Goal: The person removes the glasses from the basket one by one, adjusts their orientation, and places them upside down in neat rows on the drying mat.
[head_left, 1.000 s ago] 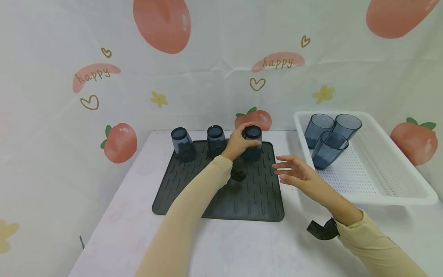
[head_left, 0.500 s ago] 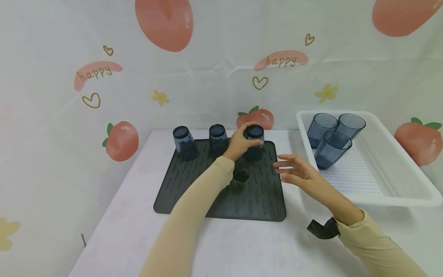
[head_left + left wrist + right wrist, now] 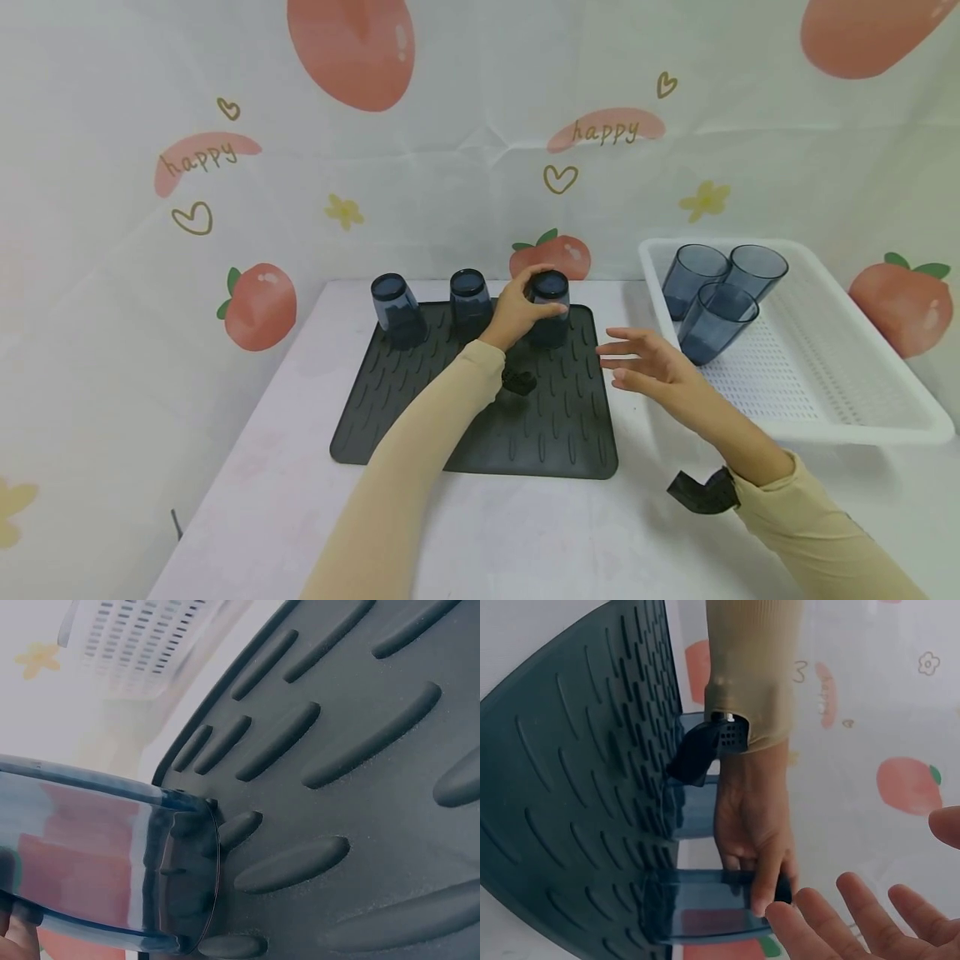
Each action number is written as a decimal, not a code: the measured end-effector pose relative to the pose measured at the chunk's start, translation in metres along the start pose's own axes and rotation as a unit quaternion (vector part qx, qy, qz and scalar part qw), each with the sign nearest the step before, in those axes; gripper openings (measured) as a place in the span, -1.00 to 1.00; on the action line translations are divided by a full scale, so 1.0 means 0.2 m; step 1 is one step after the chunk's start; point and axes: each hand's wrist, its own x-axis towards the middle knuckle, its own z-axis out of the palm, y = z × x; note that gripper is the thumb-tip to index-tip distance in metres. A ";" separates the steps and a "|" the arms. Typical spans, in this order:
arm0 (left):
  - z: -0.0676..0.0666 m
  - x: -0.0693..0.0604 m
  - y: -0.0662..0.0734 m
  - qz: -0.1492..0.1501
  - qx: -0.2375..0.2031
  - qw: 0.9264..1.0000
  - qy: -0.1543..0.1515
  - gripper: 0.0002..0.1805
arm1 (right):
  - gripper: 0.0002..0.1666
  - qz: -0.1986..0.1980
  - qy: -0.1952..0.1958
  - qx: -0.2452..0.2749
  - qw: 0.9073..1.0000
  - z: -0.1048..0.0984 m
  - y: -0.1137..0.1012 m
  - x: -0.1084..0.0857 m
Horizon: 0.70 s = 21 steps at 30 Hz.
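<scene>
My left hand (image 3: 517, 311) grips a blue glass (image 3: 551, 312) near its upturned base. That glass stands upside down at the back right of the black ribbed mat (image 3: 525, 433); in the left wrist view its rim meets the ribs. Two more blue glasses, one in the middle (image 3: 470, 307) and one at the left (image 3: 397, 310), stand inverted along the mat's back edge. Beside the mat's right edge my right hand (image 3: 652, 367) hovers with fingers spread, holding nothing. Its fingertips (image 3: 849, 881) also show in the right wrist view, near the gripped glass.
A white perforated basket (image 3: 862, 350) stands at the right. Three blue glasses sit mouth up in its left end, the front one (image 3: 716, 325) tilted. Behind the white table (image 3: 525, 542) hangs a cloth (image 3: 450, 183) printed with fruit.
My left hand keeps its grip on the glass, which has not visibly moved. My right hand has shifted very slightly to the right, away from the mat.
</scene>
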 end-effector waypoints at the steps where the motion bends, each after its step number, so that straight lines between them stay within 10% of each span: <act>1: 0.00 0.00 0.00 -0.002 -0.002 1.000 -0.001 -0.26 | -0.44 0.000 0.004 -0.002 1.000 0.00 0.00 0.00; 21: 0.00 0.00 0.01 -0.007 -0.004 1.000 0.005 -0.25 | -0.43 -0.048 0.054 0.044 0.996 -0.14 -0.14 -0.02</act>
